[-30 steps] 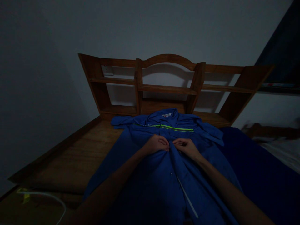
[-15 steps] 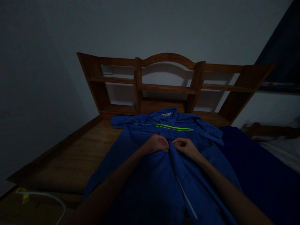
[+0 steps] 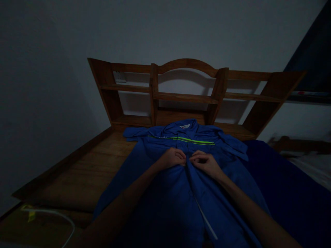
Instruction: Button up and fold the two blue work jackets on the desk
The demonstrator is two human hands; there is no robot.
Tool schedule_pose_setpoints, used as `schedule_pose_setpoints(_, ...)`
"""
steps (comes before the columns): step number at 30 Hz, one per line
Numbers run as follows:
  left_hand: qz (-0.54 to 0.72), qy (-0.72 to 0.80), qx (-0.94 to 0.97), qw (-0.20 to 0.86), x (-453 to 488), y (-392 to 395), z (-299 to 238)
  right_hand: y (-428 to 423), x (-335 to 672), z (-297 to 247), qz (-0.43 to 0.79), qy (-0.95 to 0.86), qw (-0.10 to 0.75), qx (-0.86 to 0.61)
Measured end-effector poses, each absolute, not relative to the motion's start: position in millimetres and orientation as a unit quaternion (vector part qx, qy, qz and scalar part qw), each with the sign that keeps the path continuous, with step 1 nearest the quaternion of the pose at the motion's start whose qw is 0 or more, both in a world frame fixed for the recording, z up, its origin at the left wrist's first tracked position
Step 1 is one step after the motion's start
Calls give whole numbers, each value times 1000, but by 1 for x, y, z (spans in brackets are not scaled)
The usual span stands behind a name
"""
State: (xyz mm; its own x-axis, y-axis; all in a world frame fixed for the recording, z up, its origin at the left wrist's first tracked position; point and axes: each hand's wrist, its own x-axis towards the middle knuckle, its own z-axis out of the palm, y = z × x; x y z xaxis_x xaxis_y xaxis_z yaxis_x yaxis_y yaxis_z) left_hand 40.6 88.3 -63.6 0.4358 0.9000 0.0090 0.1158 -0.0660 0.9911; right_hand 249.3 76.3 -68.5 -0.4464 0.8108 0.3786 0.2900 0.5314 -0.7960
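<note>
A blue shirt (image 3: 165,193) lies spread on its back on a wooden surface, collar pointing away from me, with a yellow-green stripe across the chest and a white label inside the collar. My left hand (image 3: 173,158) pinches the front edge of the shirt below the stripe. Just to the right, my right hand (image 3: 205,163) has its thumb and fingers closed on the other front edge. Both sets of fingertips nearly meet at the placket; any button between them is too dark to see. Lower down, a thin white strip (image 3: 207,220) shows along the front opening.
A wooden shelf unit (image 3: 186,98) stands against the wall behind the collar. Bare wooden board (image 3: 103,165) extends at the left, with a pale cable (image 3: 59,216) near its front. Dark blue cloth (image 3: 279,186) lies to the right. A wall socket (image 3: 120,77) shows behind the shelf.
The view has shifted slightly. My right hand's fingers have moved a little at the placket, while my left hand keeps its pinch in the same place.
</note>
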Motion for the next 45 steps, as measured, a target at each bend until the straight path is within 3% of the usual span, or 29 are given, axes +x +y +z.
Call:
schedule_pose_setpoints(8,351,414,539,644,39,89,-65,73,246,-68,248,-807,407,-349)
schedule_pose_setpoints(27,322,387,516,693,35,87,-62,78,245,-77,293,-799,378,-365)
schedule_pose_setpoints(37,332,429,493,680,40,85,-64,68,236,-77,176,-849,361,-344)
schedule_pose_setpoints(45,322,382,488,716,32,89,-64,72,241,-75,250,-808,360,-394)
